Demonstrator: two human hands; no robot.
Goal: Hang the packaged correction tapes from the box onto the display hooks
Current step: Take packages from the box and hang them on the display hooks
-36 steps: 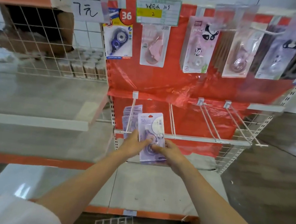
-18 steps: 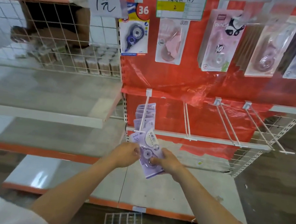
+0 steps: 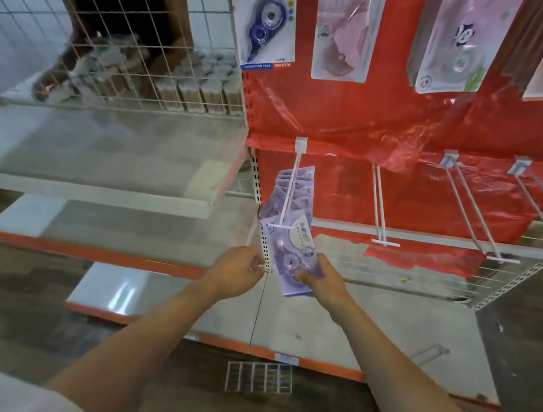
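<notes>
Both hands are raised before the lower white wire display hook [image 3: 289, 187]. Right hand [image 3: 321, 279] grips a purple carded correction-tape pack [image 3: 291, 255] below the hook's tip; left hand [image 3: 237, 272], fingers curled, holds nothing visible. Matching purple packs [image 3: 295, 183] hang on that hook.

Left arm: bare forearm, reaching in from 7 o'clock, white sleeve at the elbow.
Left hand [image 3: 237, 272]: fingers loosely curled, tips at 3 o'clock, holding nothing that shows.
Right arm: bare, reaching in from 5 o'clock.
Right hand [image 3: 321, 278]: thumb and fingers pinching a pack [image 3: 290, 260], just beside the left hand.
</notes>
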